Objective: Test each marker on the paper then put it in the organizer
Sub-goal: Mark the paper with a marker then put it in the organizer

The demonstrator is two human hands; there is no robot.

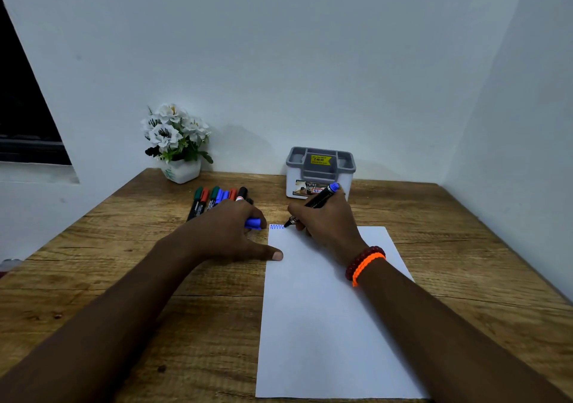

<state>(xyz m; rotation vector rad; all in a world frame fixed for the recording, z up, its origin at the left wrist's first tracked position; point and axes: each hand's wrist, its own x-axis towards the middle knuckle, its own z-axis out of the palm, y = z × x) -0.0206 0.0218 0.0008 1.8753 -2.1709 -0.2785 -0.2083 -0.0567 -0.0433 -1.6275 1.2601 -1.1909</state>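
Note:
A white sheet of paper [322, 316] lies on the wooden desk. My right hand [325, 219] grips a black marker with a blue end [319, 199], its tip touching the paper's top left corner beside a short blue zigzag [277, 226]. My left hand [226, 232] rests at the paper's left edge, thumb pressing on the sheet, fingers curled round the blue cap [253, 223]. Several capped markers [214, 199] in green, red, blue and black lie in a row behind my left hand. The grey and white organizer [321, 167] stands by the wall behind my right hand.
A small white pot of white artificial flowers [178, 145] stands at the back left of the desk [124, 278]. White walls close the desk at the back and right. A dark window opening is at the far left.

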